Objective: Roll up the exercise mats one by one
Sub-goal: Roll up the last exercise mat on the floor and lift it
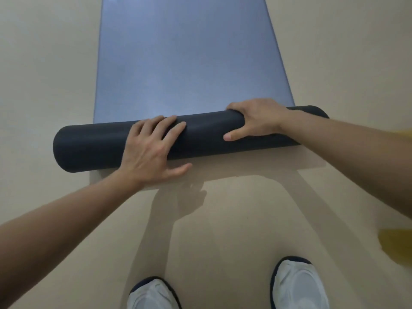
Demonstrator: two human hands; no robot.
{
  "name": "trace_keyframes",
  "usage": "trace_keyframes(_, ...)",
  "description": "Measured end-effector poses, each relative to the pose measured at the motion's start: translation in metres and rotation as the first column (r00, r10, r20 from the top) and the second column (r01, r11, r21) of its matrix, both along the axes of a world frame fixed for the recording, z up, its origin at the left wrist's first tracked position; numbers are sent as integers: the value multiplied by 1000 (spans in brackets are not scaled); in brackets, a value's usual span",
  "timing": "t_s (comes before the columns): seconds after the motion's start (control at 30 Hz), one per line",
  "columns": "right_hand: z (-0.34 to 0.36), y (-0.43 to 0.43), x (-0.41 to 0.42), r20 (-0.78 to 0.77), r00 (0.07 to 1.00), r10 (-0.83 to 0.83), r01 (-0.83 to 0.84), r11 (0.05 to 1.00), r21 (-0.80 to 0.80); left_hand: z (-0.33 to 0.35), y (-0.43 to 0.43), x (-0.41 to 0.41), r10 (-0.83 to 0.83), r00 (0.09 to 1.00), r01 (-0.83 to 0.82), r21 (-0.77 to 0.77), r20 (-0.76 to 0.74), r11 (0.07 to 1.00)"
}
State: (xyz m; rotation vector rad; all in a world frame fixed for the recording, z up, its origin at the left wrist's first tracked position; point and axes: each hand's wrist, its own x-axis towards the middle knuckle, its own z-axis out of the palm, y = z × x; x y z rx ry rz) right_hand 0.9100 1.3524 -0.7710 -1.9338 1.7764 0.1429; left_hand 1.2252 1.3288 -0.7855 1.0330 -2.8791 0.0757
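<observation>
Head view: the exercise mat [185, 63] lies on the beige floor [44, 63], with its flat blue length running to the far edge. Its near end is wound into a dark roll [93, 143] lying crosswise. The left hand [151, 150] rests flat on the roll near its middle, fingers straight and spread. The right hand [256, 121] grips the roll toward its right end, fingers curled over the far side and thumb on the near face. White shoes [298, 284] stand nearest.

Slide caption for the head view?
Left hand and right hand on a partly rolled blue mat on the beige floor.
</observation>
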Motion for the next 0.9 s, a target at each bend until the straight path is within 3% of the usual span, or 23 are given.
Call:
trace_keyframes(0.1,-1,-17,-4,49,998,-31,25,994,104,1,-16,-3,91,970,-107,57,226,993)
trace_keyframes(0.17,1,-23,-4,38,996,-82,79,994,78,2,-32,-9,84,957,-114,91,279,989)
trace_keyframes(0.33,8,-25,11,-168,977,-131,66,935,-348,12,-71,-26,109,961,-172,238,255,956)
trace_keyframes(0.43,-2,-17,33,-175,983,-53,-29,899,-436,16,-93,-33,95,950,-193,320,298,927)
trace_keyframes(0.63,-25,-16,38,-393,920,6,-145,935,-325,18,-125,-43,93,943,-247,485,319,839)
trace_keyframes(0.9,-1,-48,20,-315,941,121,-209,942,-263,35,-135,-53,113,940,-286,563,322,775)
